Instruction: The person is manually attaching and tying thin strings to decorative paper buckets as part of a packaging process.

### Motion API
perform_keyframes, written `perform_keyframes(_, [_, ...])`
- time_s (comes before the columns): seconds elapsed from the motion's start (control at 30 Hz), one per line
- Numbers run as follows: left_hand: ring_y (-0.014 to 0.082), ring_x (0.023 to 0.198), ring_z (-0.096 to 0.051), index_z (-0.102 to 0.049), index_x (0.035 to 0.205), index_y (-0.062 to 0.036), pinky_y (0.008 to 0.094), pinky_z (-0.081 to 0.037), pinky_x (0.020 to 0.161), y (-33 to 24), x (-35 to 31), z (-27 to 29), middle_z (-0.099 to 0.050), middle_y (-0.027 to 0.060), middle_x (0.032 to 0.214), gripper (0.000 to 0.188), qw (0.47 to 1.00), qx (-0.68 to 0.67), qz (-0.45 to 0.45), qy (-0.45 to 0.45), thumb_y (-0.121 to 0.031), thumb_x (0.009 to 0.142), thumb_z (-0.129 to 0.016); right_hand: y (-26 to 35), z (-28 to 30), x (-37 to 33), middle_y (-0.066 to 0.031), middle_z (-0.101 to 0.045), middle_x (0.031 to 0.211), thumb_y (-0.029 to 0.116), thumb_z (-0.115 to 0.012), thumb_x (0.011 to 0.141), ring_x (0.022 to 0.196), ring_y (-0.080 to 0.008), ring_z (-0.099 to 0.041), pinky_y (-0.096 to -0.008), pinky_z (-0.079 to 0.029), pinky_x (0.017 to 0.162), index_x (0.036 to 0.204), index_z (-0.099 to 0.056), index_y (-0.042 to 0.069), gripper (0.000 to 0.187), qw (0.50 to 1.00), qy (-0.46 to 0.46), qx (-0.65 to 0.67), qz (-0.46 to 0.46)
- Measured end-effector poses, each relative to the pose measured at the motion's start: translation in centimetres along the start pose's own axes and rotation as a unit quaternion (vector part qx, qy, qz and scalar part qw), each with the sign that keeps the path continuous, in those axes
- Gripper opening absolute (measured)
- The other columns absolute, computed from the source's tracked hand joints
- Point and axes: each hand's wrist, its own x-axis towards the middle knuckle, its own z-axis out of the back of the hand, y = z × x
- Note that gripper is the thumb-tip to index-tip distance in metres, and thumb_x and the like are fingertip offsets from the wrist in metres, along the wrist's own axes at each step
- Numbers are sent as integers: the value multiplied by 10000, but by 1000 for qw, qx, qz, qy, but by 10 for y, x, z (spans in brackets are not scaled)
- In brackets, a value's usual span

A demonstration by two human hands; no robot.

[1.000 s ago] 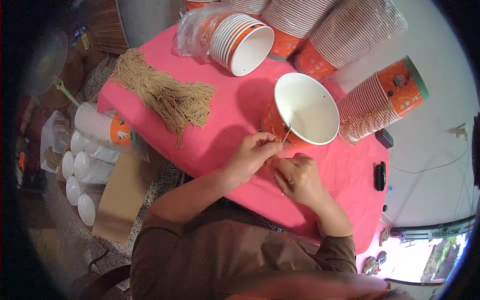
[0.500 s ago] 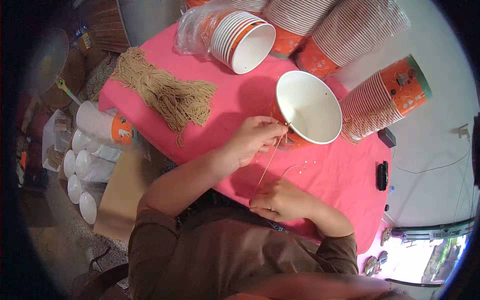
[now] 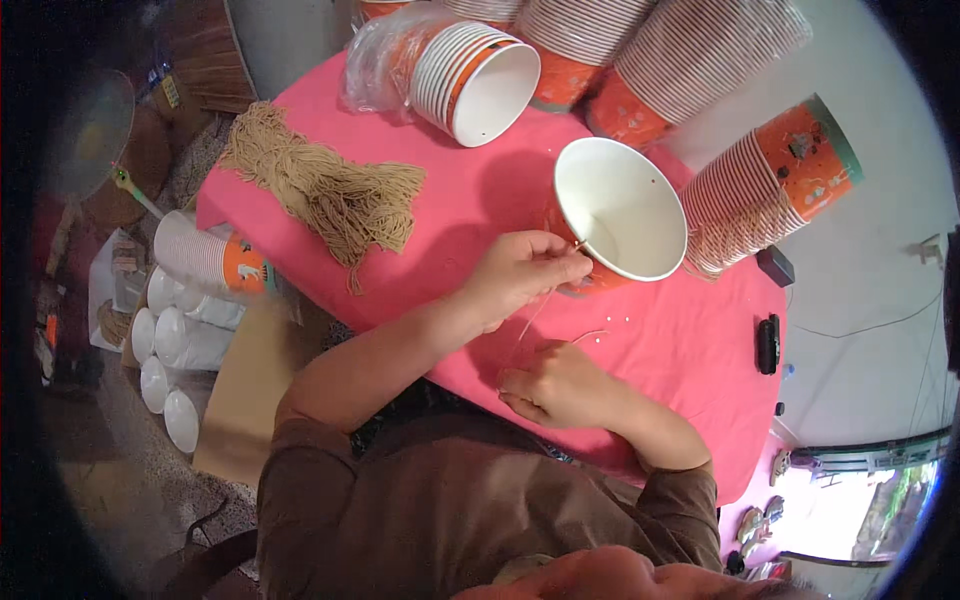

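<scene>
Cord (image 3: 529, 321) stretches between two hands beside an open paper tub (image 3: 622, 212).
The left hand's (image 3: 525, 275) grip pinches the thin strand at the tub's near rim; the right hand's (image 3: 562, 388) grip closes on it lower, over the pink-clothed desk (image 3: 680, 400). Gentle, even tension should suit soft fibre and smooth, white-lined paper.

The orange-sided cup (image 3: 622, 212) is white inside, the cloth (image 3: 465, 190) plain pink, the cord bundle (image 3: 345, 190) tan.
</scene>
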Motion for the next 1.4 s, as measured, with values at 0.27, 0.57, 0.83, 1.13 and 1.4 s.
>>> perform_keyframes(0.27, [37,573,-471,-632,968,-20,186,-342,467,0,2,13,-654,58,812,156,993,-112,35,21,-165,914,-612,1,0,-7,-106,-572,600,142,-616,774,559,-304,-596,-439,-460,505,805,-596,81,72,996,68,-54,-28])
perform_keyframes(0.57, [11,540,-386,-590,890,-73,158,-283,440,4,5,14,-551,-20,763,99,980,-165,103,41,-171,897,-599,3,-2,-5,-110,-575,609,166,-619,772,585,-311,-607,-445,-462,515,845,-591,89,110,994,94,-49,-37])
perform_keyframes(0.83, [17,512,-406,-600,834,-65,177,-272,413,5,5,-9,-581,-10,712,106,989,-119,26,-85,-156,872,-641,-5,-26,8,-117,-572,663,123,-616,790,616,-321,-594,-442,-463,538,802,-556,62,87,998,-20,60,18])
perform_keyframes(1.13, [21,560,-431,-616,927,-28,174,-312,478,-1,6,-21,-596,4,758,115,989,-59,-47,-124,-131,878,-635,-2,-27,16,-152,-583,636,156,-546,845,579,-352,-597,-467,-481,515,804,-580,34,133,988,-89,82,93])
perform_keyframes(1.4, [14,577,-434,-620,938,-24,165,-314,491,-1,13,-18,-607,-2,763,104,988,33,-83,-128,-120,903,-605,7,-14,10,-131,-588,688,152,-584,830,618,-321,-601,-448,-479,547,832,-582,35,117,991,-79,77,81])
